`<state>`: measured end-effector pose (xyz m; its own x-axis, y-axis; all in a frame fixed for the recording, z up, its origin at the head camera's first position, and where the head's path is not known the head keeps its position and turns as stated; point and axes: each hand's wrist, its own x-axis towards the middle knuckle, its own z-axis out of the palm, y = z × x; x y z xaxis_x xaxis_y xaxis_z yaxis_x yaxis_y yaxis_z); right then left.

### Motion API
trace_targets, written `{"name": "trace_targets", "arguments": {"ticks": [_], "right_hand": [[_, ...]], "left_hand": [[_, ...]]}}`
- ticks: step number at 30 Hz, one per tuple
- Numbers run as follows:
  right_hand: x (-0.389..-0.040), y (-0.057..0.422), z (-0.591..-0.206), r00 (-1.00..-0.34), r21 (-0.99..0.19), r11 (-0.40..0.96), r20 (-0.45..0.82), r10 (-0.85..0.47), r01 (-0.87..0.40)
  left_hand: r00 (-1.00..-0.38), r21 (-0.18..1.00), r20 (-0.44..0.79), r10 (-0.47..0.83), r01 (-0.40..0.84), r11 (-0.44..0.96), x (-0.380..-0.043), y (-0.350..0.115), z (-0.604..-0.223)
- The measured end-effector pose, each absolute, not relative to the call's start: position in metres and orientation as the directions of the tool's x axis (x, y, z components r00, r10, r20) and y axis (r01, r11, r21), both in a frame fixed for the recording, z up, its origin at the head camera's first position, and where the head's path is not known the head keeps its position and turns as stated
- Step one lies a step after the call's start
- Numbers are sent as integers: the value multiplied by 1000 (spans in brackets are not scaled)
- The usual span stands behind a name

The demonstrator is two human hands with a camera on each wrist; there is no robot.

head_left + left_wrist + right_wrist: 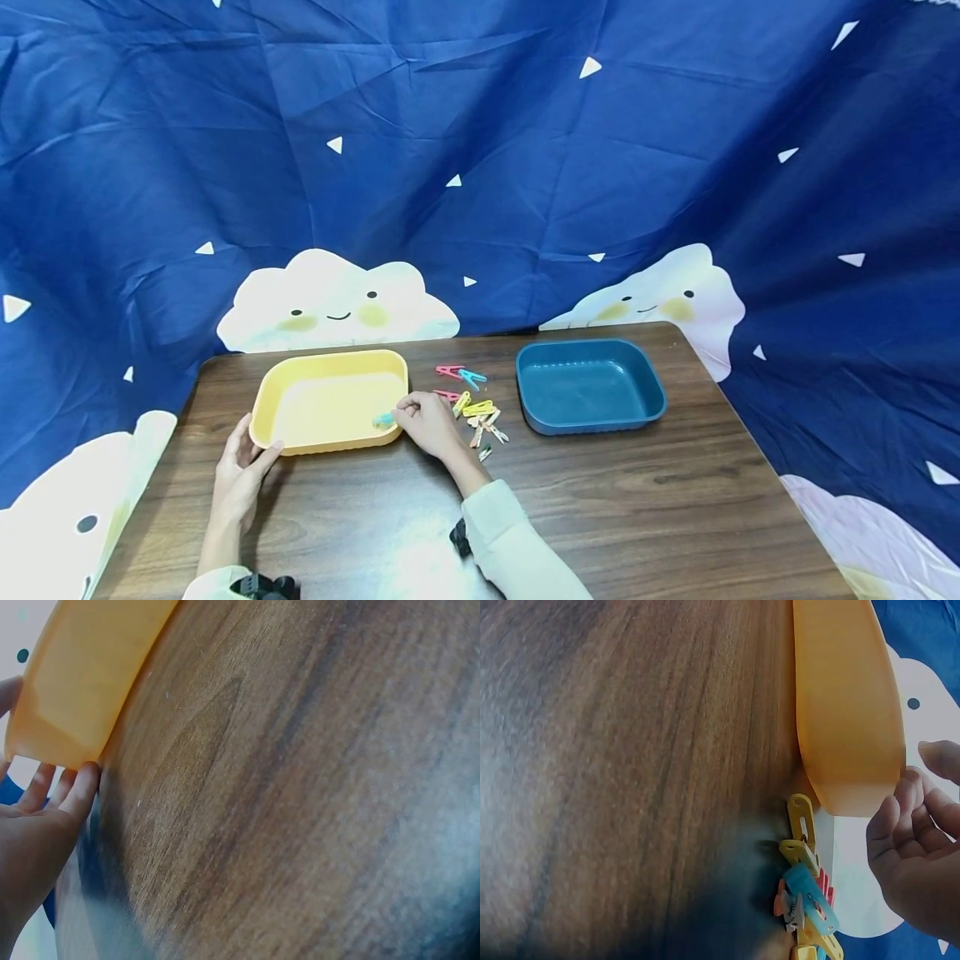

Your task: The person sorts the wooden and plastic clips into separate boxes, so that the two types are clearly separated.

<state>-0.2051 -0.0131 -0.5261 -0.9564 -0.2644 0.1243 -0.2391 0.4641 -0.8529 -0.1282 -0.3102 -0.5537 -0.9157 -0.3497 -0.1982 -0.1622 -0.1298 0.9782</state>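
Observation:
A yellow tray [330, 447] stands on the left of the table. My left hand [238, 483] grips its near-left corner, thumb over the rim and fingers around the outer wall. At the tray's right wall, my right hand [429, 423] reaches over the rim with bent fingers. In the right wrist view a gap shows between thumb and fingers, with nothing visible in it. A blurred teal clip [383, 421] is inside the tray, just beside the right fingertips. Right of that hand lies a loose group of clothespins [478, 408] in pink, blue, yellow and pale colours.
A dark blue tray [592, 427] stands on the right side of the wooden table [645, 500]. Behind the table hangs a blue cloth [495, 217] with white clouds. A small green-and-white clip [485, 452] lies nearest the front of the group.

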Motion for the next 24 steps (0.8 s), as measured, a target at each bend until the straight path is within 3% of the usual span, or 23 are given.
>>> {"name": "trace_targets", "arguments": {"ticks": [24], "right_hand": [[-207, 13, -531, -956, -881, 418, 112, -269, -221]], "left_hand": [[-909, 981, -195, -369, -179, -78, -128, -309, -553]]}}
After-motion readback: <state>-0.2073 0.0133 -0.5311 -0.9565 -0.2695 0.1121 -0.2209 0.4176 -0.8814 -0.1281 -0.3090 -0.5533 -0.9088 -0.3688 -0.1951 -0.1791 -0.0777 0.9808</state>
